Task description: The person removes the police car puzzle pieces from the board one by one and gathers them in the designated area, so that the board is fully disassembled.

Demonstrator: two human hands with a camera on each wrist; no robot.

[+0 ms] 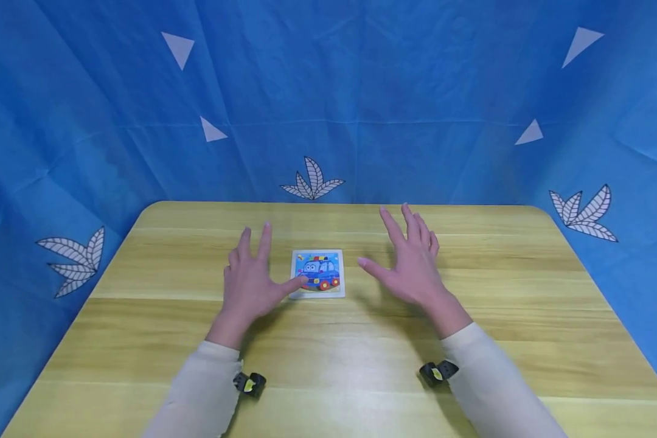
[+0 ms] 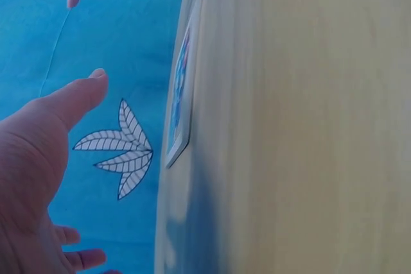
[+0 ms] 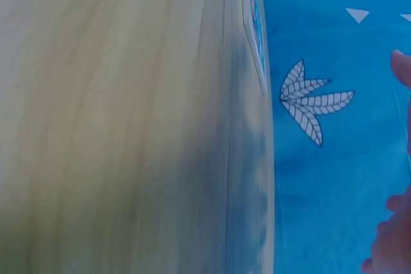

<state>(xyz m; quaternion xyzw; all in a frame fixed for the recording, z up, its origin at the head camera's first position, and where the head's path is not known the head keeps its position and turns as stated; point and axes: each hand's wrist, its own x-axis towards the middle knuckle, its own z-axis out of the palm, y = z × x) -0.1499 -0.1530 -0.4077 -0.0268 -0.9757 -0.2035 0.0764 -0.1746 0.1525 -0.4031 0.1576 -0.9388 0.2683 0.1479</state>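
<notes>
A small square picture puzzle (image 1: 323,267) with a white border and a blue cartoon car lies flat on the wooden table. To its left is my left hand (image 1: 250,285), fingers spread, the thumb overlapping the picture's lower left in the head view. The left wrist view shows that hand raised above the tabletop, apart from the puzzle (image 2: 183,94). On the other side my right hand (image 1: 416,267) hovers with its fingers extended and its thumb toward the puzzle. Neither hand holds anything. In the right wrist view only part of the right hand (image 3: 395,235) shows, at the right edge.
The wooden table (image 1: 328,377) has rounded far corners. Behind it and along both sides hangs a blue cloth (image 1: 361,79) printed with white triangles and leaves. A black strap device sits on each sleeved wrist.
</notes>
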